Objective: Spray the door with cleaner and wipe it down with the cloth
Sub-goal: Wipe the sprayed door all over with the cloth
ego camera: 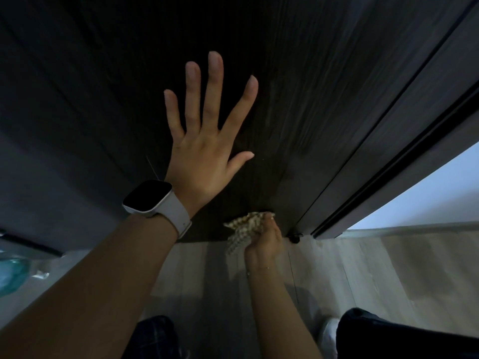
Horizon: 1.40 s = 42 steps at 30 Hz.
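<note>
Pale plank floor (363, 268) below dark door (298, 86). My left hand (204, 151) lies spread flat on it; right hand (264, 246) bunches the cloth (242, 229), soft and light, at the bottom edge.

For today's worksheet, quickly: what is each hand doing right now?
Left hand: open, fingers spread flat on the door.
Right hand: holding the cloth.

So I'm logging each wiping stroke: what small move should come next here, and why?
Probably sweep the cloth sideways along the bottom edge of the door. The right hand grips the bunched cloth low against the door, just above the floor, while the left hand is spread flat on the panel higher up.
</note>
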Motion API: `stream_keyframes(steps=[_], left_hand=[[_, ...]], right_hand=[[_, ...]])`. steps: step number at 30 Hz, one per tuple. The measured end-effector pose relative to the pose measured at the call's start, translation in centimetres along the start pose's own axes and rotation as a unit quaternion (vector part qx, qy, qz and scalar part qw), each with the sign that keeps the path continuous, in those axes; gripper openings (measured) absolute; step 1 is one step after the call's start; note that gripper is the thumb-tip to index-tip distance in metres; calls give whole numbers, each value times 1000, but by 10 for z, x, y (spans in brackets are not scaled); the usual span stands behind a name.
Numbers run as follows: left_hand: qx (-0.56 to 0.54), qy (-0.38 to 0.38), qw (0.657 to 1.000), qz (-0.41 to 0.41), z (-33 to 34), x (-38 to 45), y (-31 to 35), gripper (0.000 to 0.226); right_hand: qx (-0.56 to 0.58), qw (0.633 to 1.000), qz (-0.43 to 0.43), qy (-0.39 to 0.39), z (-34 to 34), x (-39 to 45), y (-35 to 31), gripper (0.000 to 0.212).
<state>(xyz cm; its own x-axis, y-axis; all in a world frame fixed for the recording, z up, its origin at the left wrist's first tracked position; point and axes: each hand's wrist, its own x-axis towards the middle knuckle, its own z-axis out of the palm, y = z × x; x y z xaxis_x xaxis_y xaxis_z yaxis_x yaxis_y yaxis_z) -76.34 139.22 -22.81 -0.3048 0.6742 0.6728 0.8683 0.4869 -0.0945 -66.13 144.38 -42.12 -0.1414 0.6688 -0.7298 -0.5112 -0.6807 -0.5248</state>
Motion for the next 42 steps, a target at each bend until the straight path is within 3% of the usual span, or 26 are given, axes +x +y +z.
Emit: stream_keyframes(steps=[4, 9, 15, 21, 24, 29, 33, 35, 38, 40, 42], left_hand=[[2, 1, 1000, -3, 0, 0, 1, 113], [-11, 4, 1000, 0, -1, 1, 1, 107], [-2, 6, 1000, 3, 2, -1, -1, 110], [-9, 4, 1000, 2, -1, 0, 1, 111], [-9, 1, 1000, 0, -1, 1, 1, 112], [-9, -5, 1000, -3, 0, 1, 1, 101], [-3, -10, 1000, -5, -2, 0, 2, 105], [-5, -12, 1000, -2, -3, 0, 2, 106], [9, -7, 1000, -1, -1, 0, 0, 112], [5, -3, 1000, -2, 0, 0, 0, 116], [4, -1, 1000, -3, 0, 0, 1, 118]], right_hand=[[70, 997, 5, 37, 32, -24, -1, 32], [82, 996, -17, 24, 53, -48, 0, 40], [54, 993, -80, 68, 47, -33, 1, 21], [67, 993, -24, 97, 39, -20, 6, 8], [52, 993, -71, 77, 51, -32, 7, 18], [24, 989, -144, 23, 55, -40, 15, 16], [-9, 990, -127, 60, 29, -12, 20, 20], [-51, 981, -179, 64, 14, 0, 15, 18], [-112, 924, -365, -9, 8, -5, -26, 19], [-151, 834, -528, -56, 16, -13, -67, 23], [-183, 712, -669, -108, 32, -25, -108, 12]])
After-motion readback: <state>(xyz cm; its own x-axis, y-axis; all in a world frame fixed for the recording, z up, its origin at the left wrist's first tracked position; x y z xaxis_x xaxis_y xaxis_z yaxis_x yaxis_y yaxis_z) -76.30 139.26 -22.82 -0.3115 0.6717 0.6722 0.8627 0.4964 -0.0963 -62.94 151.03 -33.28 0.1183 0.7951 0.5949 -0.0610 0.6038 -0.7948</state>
